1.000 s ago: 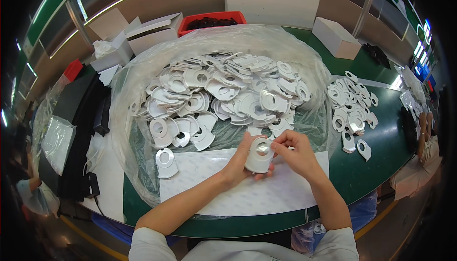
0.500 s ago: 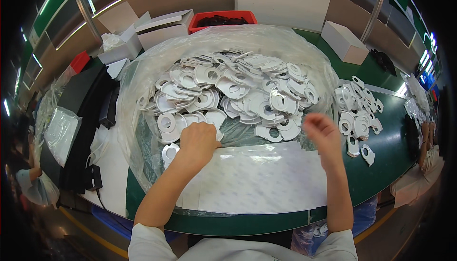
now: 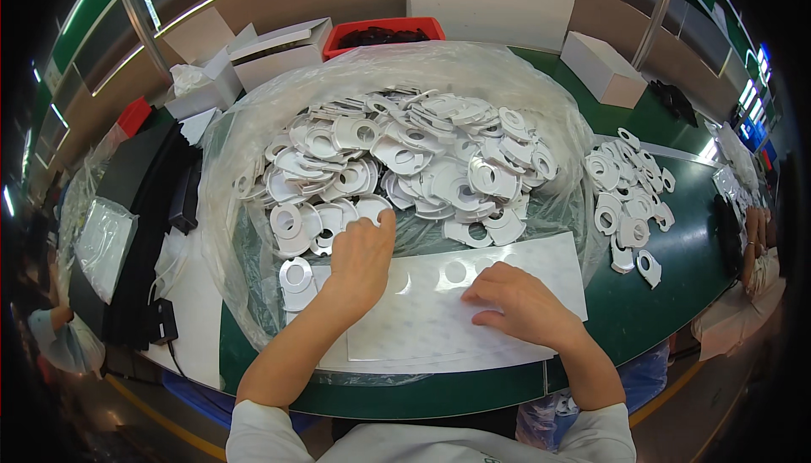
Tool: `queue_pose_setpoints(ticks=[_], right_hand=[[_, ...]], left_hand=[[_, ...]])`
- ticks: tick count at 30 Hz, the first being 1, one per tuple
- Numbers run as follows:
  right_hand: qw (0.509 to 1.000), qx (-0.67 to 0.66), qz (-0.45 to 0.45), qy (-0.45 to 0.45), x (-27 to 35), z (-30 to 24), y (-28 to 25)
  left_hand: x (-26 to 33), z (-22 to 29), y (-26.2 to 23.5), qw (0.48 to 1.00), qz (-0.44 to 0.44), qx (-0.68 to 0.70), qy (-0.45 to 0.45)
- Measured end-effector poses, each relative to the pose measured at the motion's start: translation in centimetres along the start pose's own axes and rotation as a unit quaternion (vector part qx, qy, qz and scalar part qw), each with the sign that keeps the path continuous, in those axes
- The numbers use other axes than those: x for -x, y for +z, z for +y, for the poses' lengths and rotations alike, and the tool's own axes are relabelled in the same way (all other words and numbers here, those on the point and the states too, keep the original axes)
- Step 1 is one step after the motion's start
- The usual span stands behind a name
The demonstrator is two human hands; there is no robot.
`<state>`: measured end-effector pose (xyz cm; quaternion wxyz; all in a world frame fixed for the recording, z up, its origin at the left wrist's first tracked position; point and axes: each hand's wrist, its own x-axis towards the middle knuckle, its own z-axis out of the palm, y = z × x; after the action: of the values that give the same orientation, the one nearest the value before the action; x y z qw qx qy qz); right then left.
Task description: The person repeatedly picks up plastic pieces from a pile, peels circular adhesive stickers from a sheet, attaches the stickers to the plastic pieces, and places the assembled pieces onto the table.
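Note:
A large heap of flat white pieces with round holes [image 3: 439,155] lies on a clear plastic sheet [image 3: 541,83]. My left hand [image 3: 361,260] is at the near edge of the heap, next to a white piece [image 3: 371,207]. Its fingers are curled, with the tips hidden, so what they may hold does not show. Over the glossy whitish sheets [image 3: 422,324] in front of me is my right hand [image 3: 519,304], thumb and fingers apart, holding nothing. The top sheet lies at a slant. Left of the sheets sits a single white piece [image 3: 296,274].
More white pieces [image 3: 629,184] are spread on the green table [image 3: 676,294] at right. A red bin [image 3: 384,32] with dark items and white boxes [image 3: 279,53] stand at the back. Another white box [image 3: 601,70] is back right. A dark foam-like stack [image 3: 139,209] stands left.
My right hand has come down and inward from the right, onto the sheets. The top sheet now slants, its right end farther from me. My left hand has moved slightly away from me.

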<state>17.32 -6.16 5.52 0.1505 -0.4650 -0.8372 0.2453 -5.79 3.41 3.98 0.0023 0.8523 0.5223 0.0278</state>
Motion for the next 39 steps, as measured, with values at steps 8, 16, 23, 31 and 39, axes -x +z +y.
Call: queue_pose_setpoints(ticks=[8, 16, 23, 31, 39], right_hand=[[0.996, -0.021, -0.067, 0.053, 0.4, -1.7, 0.8], [0.994, 0.01, -0.105, 0.025, -0.1, -1.5, 1.4], [0.995, 0.01, -0.092, 0.021, 0.1, -1.7, 1.4], [0.997, -0.029, -0.061, 0.042, 0.8, -2.3, 1.4], [0.992, -0.066, -0.068, -0.085, 1.0, -2.8, -0.3]], left_hand=[[0.4, 0.7, -4.0, 0.955, 0.128, 0.255, 0.078], [0.9, 5.8, 0.1, 0.461, -0.167, 0.868, -0.075], [1.4, 6.6, 3.8, 0.217, -0.194, 0.951, -0.108], [1.0, 6.5, 5.0, 0.132, -0.217, 0.967, -0.029], [0.8, 6.6, 4.6, 0.255, -0.227, 0.937, -0.078]])
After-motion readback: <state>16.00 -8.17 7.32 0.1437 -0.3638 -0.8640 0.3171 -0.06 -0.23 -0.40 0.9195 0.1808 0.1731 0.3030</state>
